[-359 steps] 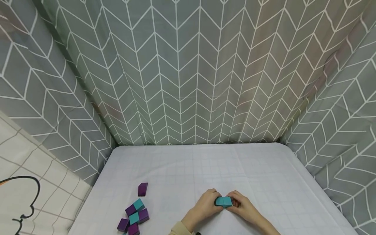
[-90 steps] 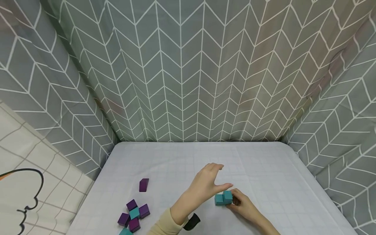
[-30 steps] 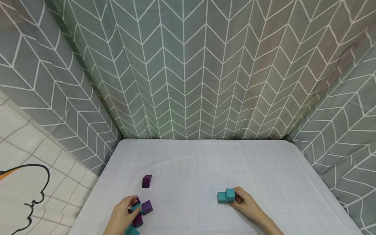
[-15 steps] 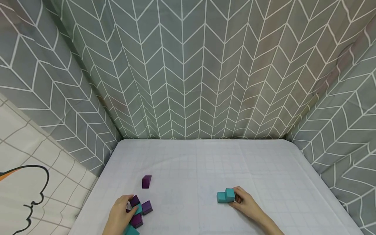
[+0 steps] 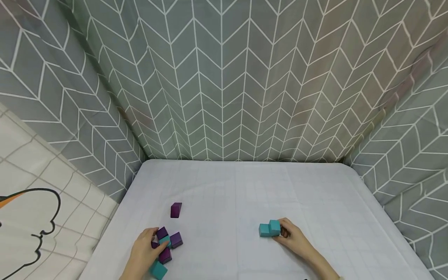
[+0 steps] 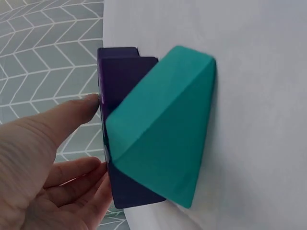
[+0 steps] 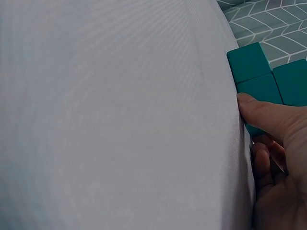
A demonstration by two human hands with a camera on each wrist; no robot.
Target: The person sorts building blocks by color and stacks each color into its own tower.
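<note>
My left hand (image 5: 141, 254) is at the cluster of purple and teal blocks on the left. Its thumb touches the middle teal block (image 5: 164, 242), and its forefinger lies beside a purple block (image 5: 161, 233). In the left wrist view the thumb tip meets the edge of a dark purple block (image 6: 127, 79), fingers curled below; a large faceted teal block (image 6: 163, 129) fills the front. I cannot tell whether this hand grips anything. My right hand (image 5: 295, 241) pinches joined teal blocks (image 5: 265, 230) between thumb and fingers; three square faces show in the right wrist view.
A slanted purple block (image 5: 176, 210) lies apart, behind the cluster. More purple blocks (image 5: 176, 240) and a teal block (image 5: 158, 269) sit around the left hand. A white cloth covers the table (image 5: 224, 186), with patterned grey curtains (image 5: 224, 77) at the back and sides.
The left hand left the teal blocks, swung left to the cluster and stays there, thumb and forefinger slightly wider apart. The right hand keeps its hold; one teal block now sits higher than its neighbour.
</note>
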